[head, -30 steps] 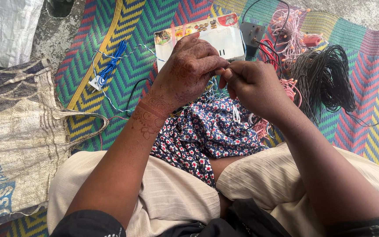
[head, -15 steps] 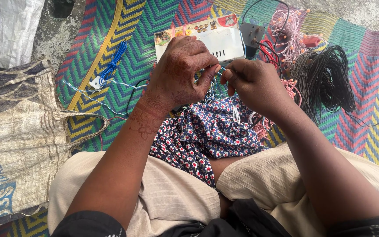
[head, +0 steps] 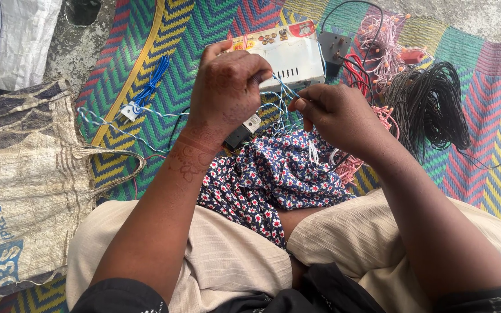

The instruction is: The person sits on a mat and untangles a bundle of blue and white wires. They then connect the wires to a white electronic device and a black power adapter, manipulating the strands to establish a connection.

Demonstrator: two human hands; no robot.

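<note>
My left hand [head: 227,87] is raised over the mat with its fingers curled on a thin blue and white twisted wire [head: 276,87]. My right hand [head: 334,113] pinches the same wire a little to the right. The wire trails left across the mat to a small white tag [head: 130,110]. Just behind my hands lies a white box [head: 288,55] with a coloured printed edge. A flowered blue cloth [head: 273,174] is bunched on my lap below both hands.
A black wire bundle [head: 430,104] and pink light strings [head: 387,40] lie at the right on the striped woven mat [head: 175,35]. A grey plug adapter [head: 334,49] sits by the box. A worn sack [head: 13,185] lies at the left.
My left hand has lifted up and to the left, drawing the blue and white wire out longer across the mat. My right hand stayed nearly in place.
</note>
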